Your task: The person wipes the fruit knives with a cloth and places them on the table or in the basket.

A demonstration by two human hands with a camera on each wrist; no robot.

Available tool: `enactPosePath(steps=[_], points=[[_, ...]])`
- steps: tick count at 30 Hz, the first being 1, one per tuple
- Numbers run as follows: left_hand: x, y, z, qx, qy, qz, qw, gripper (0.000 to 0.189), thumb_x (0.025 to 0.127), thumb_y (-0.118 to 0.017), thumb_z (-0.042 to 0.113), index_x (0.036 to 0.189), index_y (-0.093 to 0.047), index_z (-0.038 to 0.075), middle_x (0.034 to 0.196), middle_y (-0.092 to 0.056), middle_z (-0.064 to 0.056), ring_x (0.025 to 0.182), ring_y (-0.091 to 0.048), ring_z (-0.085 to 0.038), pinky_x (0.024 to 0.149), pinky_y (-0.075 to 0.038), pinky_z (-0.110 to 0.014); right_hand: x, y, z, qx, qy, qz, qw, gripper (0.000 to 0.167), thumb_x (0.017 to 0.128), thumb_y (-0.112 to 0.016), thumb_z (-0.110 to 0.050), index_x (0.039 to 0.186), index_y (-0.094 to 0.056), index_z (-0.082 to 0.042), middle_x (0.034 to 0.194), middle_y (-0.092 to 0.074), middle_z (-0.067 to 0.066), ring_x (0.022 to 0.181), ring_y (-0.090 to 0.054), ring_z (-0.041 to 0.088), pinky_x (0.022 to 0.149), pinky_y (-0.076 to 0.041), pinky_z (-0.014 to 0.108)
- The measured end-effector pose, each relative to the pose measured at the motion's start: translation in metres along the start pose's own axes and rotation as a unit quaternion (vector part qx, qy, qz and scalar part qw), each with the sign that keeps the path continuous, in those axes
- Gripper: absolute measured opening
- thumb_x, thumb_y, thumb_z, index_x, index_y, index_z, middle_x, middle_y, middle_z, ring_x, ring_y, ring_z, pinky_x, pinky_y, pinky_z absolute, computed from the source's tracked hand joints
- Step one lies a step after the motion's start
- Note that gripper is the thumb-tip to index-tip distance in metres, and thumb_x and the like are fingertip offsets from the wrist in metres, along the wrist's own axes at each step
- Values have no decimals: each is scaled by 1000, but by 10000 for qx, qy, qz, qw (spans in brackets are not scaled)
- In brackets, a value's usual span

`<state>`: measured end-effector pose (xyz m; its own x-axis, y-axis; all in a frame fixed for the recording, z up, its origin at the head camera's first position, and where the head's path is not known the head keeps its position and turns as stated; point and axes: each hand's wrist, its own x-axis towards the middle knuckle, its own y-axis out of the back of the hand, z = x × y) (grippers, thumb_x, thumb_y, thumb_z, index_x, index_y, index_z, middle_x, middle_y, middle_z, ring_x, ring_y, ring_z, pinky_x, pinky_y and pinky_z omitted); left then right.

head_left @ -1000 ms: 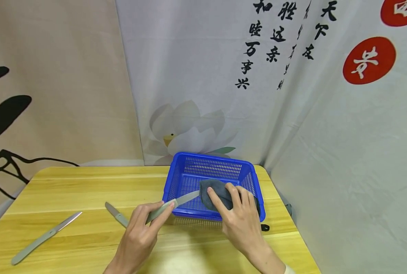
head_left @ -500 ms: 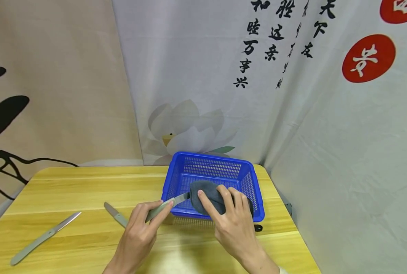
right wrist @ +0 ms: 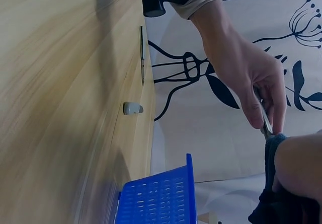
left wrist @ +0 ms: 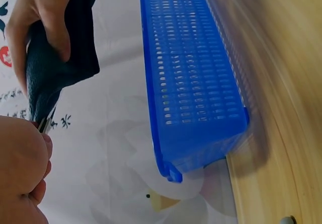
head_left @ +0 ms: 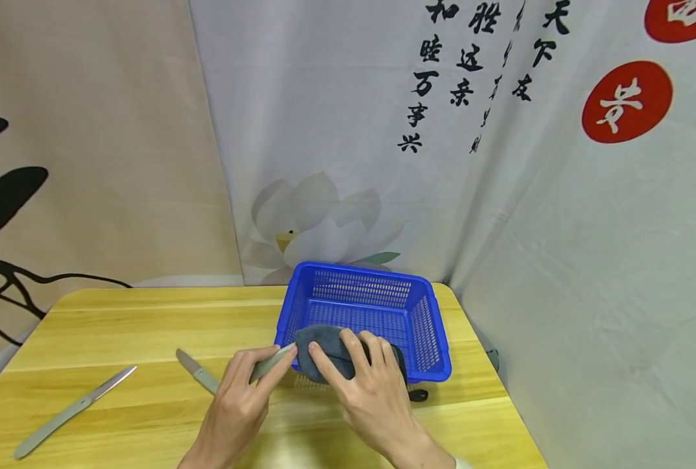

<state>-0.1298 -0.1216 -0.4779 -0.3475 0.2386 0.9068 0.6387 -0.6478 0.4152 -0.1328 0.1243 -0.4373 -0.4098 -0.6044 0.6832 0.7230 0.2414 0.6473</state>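
Observation:
My left hand (head_left: pixel 239 394) grips the pale green handle of a knife (head_left: pixel 268 365), close in front of the blue basket's near left corner. A dark grey-blue cloth (head_left: pixel 318 342) is folded over the blade and hides it. My right hand (head_left: pixel 368 391) pinches the cloth around the blade, its edge right up at the handle. In the left wrist view the cloth (left wrist: pixel 63 63) hangs in folds below the right fingers, above the basket. The right wrist view shows the left hand (right wrist: pixel 246 78) holding the handle beside the cloth.
A blue perforated basket (head_left: pixel 435 326) stands at the table's back right. Two more knives lie on the left: one with a long green handle (head_left: pixel 55 426), another (head_left: pixel 192 366) partly behind my left hand. The wooden table (head_left: pixel 148 312) backs onto a printed curtain (head_left: pixel 348 130).
My right hand has slid the cloth leftward along the blade, from near the tip to the handle, covering the blade. The left hand has stayed nearly in place.

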Motion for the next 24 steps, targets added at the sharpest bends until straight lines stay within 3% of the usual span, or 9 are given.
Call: enactPosePath(steps=[6, 14, 21, 24], points=[[0, 1, 0, 101, -59, -17, 9999, 50, 122, -34, 4, 136, -81, 8, 114, -74, -18, 98, -66, -28, 85, -56, -34, -3, -2, 5, -84, -119, -143, 9998, 62, 97, -63, -14, 157, -67, -30, 138, -66, 18, 112, -60, 36, 92, -55, 47], [0, 0, 1, -20, -124, -148, 9998, 48, 124, -35, 10, 136, -82, 8, 115, -73, -18, 97, -64, -26, 83, -57, -33, -15, -2, 16, -88, -292, -277, 9991, 67, 93, -60, -9, 156, -67, -31, 138, -66, 20, 115, -61, 39, 94, -56, 50], [0, 1, 1, -120, -90, -451, 9989, 50, 124, -33, 9, 140, -80, 10, 119, -74, -16, 102, -66, -26, 86, -59, -34, -26, -1, 31, -68, -416, -318, 9986, 78, 83, -70, -5, 156, -67, -31, 138, -66, 22, 115, -60, 42, 94, -55, 52], [0, 2, -2, -283, -45, -691, 9972, 53, 124, -30, 9, 144, -78, 13, 121, -73, -13, 106, -66, -24, 89, -59, -32, -34, -1, 39, -46, -513, -380, 9979, 76, 83, -69, -6, 155, -68, -30, 137, -66, 24, 114, -60, 43, 94, -55, 54]])
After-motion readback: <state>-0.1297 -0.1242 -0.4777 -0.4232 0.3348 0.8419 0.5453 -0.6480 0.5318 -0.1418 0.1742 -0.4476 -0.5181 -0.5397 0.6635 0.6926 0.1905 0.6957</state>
